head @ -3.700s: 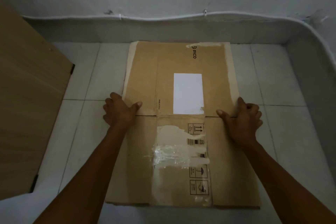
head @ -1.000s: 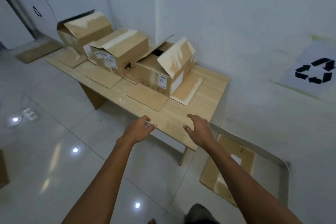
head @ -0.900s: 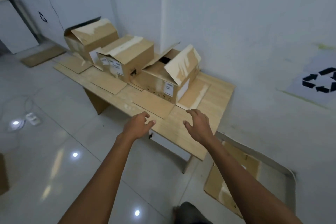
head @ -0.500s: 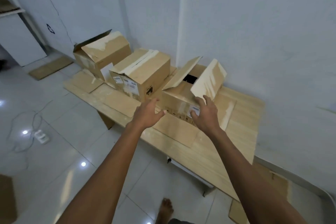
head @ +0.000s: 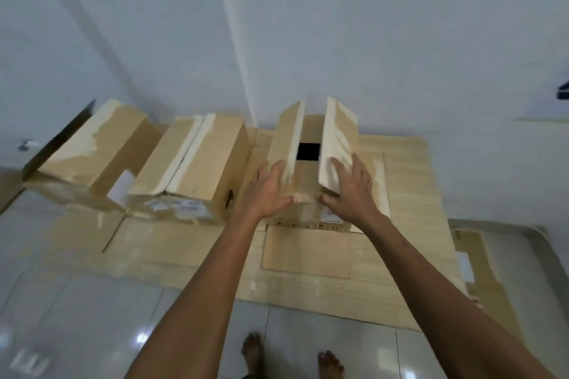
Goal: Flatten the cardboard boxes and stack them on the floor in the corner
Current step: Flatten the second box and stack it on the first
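The open box [head: 311,163] stands on the tabletop [head: 409,224], long axis pointing away from the person. Left hand [head: 268,191] and right hand [head: 351,191], fingers spread, press its two near corners, equally close.

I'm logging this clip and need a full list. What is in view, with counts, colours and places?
boxes: three, brown, in a row on the table; the right one has its top flaps open.
loose flaps: several, brown, flat on the table before the boxes.
table: one, light wood, against the wall.
flat cardboard: brown, on the floor right of the table.
wall: white, behind.
floor: white tiles, glossy.
feet: two, bare, bottom edge.
left hand: on the right box's left side.
right hand: on its right flap.
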